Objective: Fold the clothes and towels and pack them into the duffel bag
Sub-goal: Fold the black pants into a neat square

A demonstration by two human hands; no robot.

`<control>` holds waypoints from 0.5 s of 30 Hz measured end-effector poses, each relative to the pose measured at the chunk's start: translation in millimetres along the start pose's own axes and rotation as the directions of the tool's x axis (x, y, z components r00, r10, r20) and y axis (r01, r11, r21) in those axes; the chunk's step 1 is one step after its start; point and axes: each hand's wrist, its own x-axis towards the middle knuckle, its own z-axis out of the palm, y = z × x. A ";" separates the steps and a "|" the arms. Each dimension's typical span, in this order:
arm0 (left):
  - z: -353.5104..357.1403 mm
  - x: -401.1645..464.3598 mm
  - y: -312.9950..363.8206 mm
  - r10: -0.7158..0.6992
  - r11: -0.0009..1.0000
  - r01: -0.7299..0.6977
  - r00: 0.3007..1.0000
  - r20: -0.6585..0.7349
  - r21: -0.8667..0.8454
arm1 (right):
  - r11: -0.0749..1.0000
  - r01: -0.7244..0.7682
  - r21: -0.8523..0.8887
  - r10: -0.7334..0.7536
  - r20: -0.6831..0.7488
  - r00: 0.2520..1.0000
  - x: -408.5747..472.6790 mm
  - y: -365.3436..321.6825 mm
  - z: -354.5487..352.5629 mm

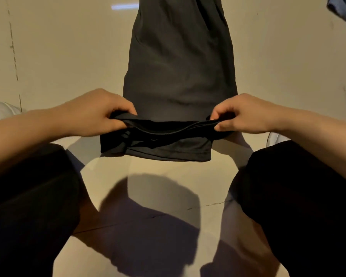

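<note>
Between my knees on the floor (68,56), from the head view, lies a dark garment (180,72), stretched away from me. My left hand (92,112) and right hand (246,113) each pinch its near edge, fingers (126,124) curled round the raised, bunched cloth. I judge a fold is starting; next I must carry this edge forward evenly. Pale tiles run all around, blue cloth (344,9) lies top right; no duffel bag shows.

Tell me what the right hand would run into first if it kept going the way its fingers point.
The right hand points inward along the hem it pinches, so it would cross the dark garment and probably meet the left hand gripping the opposite corner, though depth is hard to judge.
</note>
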 end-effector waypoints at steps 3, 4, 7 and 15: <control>-10.3 -0.6 1.4 -0.027 0.992 0.040 0.994 0.107 -0.118 | 0.996 0.017 0.090 -0.020 0.038 0.999 -7.0 -6.9 -7.7; -9.6 -2.7 3.4 -0.003 0.998 0.014 0.984 0.176 -0.058 | 0.999 0.040 0.033 -0.042 0.065 0.997 -7.8 -8.4 -3.2; 15.6 -3.9 12.6 -0.035 0.944 -0.134 0.867 0.496 0.302 | 0.931 0.118 -0.344 -0.024 0.267 0.964 -4.6 -10.9 26.1; 41.4 2.8 18.1 0.170 0.937 -0.150 0.985 -0.037 0.315 | 0.848 -0.471 0.244 0.530 -0.346 0.774 5.6 17.2 7.2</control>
